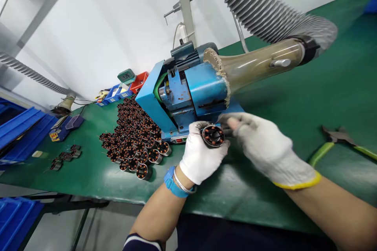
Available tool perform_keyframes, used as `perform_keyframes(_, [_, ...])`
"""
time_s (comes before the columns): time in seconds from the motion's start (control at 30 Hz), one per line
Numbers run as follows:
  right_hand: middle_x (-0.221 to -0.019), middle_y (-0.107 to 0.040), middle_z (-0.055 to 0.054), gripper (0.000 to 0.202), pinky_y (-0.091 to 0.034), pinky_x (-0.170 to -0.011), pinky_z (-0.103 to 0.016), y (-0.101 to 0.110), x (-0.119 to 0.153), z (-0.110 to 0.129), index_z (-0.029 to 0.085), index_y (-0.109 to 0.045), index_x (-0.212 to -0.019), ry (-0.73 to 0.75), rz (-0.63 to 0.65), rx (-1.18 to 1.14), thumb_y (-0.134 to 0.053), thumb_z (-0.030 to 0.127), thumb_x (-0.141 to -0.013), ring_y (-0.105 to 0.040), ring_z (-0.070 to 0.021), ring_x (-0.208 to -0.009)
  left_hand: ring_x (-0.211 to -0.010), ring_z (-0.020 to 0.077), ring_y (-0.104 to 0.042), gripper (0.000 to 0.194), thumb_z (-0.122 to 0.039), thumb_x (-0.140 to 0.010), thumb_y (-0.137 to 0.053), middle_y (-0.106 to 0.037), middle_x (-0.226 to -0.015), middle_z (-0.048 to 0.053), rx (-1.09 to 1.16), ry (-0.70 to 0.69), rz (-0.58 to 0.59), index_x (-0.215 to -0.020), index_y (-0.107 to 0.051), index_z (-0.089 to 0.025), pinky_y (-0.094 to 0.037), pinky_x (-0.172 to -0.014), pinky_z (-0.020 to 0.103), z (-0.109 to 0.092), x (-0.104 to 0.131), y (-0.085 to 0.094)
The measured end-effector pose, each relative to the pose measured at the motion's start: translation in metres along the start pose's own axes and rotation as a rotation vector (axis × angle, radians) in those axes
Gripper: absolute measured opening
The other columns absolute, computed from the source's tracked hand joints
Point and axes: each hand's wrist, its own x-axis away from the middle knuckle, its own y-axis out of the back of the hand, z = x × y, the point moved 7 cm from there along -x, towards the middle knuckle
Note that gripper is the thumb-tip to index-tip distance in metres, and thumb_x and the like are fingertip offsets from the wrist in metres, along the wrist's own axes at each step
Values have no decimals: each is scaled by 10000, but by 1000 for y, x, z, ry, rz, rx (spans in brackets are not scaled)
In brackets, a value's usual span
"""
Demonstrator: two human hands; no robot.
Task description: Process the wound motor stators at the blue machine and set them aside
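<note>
My left hand, in a white glove with a blue wrist strap, is closed around a motor stator. The stator is round, with copper windings inside a metal ring, its open face turned up towards me. Just right of it is my right hand, in a white glove with a yellow cuff. Its thumb and fingers are drawn together by the stator's edge, slightly blurred; what is between them cannot be made out. Directly behind both hands stands a blue belt-driven machine with a hood.
Many similar stators stand packed left of the machine, and a smaller group lies farther left. Green-handled pliers rest at the right. A clear duct joins a grey flexible hose. Blue bins are at far left.
</note>
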Motion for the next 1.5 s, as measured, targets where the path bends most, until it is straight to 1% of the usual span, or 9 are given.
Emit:
perform_keyframes(0.07, [-710,-684,-42,303,-605,-629,-341,-6,2,-5,209,-702,-774,-99,50,-25,-847,446,-653,-642,-192,-638,-890,208,-690,519,-196,-726,-847,-666,-1011,45,-6,-12,-6,-1091,-480,-237,-586,-863,395,1,0,-1])
perform_keyframes(0.23, [-714,-624,0,276,-633,-696,-360,21,-7,2,244,-597,-707,-38,-289,-373,-831,305,-574,-645,-182,-689,-903,202,-694,527,-222,-732,-847,-665,-1026,48,-3,74,-78,-1118,-488,-219,-583,-909,403,6,3,2])
perform_keyframes(0.3, [-753,-670,-28,279,-648,-769,-417,16,-6,1,244,-649,-770,-51,-233,-267,-839,338,-589,-692,-230,-763,-996,217,-704,575,-238,-759,-839,-678,-1125,80,43,82,-67,-1216,-490,-211,-579,-967,414,8,2,0])
perform_keyframes(0.4, [-990,-767,-99,496,-634,-904,-501,-8,3,-2,228,-744,-1003,-25,4,26,-890,387,-557,-741,-323,-941,-1142,247,-698,651,-240,-781,-841,-685,-1266,121,115,9,-6,-1328,-490,-209,-570,-1044,424,6,-2,-6])
perform_keyframes(0.5, [-1085,-782,-111,577,-621,-951,-526,-20,10,-7,223,-746,-1127,6,87,132,-870,400,-592,-750,-353,-1010,-1105,255,-718,620,-247,-753,-879,-726,-1217,112,115,-9,-9,-1277,-550,-208,-592,-1016,427,8,-10,-10])
perform_keyframes(0.6, [-995,-801,-99,514,-648,-891,-470,-24,5,-8,196,-749,-1132,-38,103,58,-813,392,-660,-773,-318,-927,-987,241,-742,529,-245,-731,-895,-766,-1102,87,78,26,-53,-1171,-604,-212,-618,-936,411,9,-19,-10])
perform_keyframes(0.77, [-940,-810,-82,380,-653,-833,-378,-24,-8,8,178,-769,-1040,32,49,-9,-790,311,-684,-780,-286,-894,-862,222,-746,474,-288,-698,-921,-790,-975,56,44,68,-123,-1056,-616,-225,-619,-823,360,-3,-30,-8])
perform_keyframes(1.07, [-909,-810,-73,317,-656,-805,-333,-24,-12,25,164,-785,-1027,123,87,-5,-766,256,-724,-781,-274,-897,-710,178,-666,488,-437,-648,-924,-713,-791,11,49,72,-250,-874,-545,-232,-534,-707,301,-17,-36,-6])
perform_keyframes(1.5, [-847,-779,-59,349,-636,-818,-339,-21,-15,19,188,-778,-983,86,67,-97,-786,351,-675,-760,-257,-864,-726,185,-669,488,-438,-627,-925,-710,-791,11,-25,63,-306,-835,-532,-236,-524,-725,303,-25,-38,-6])
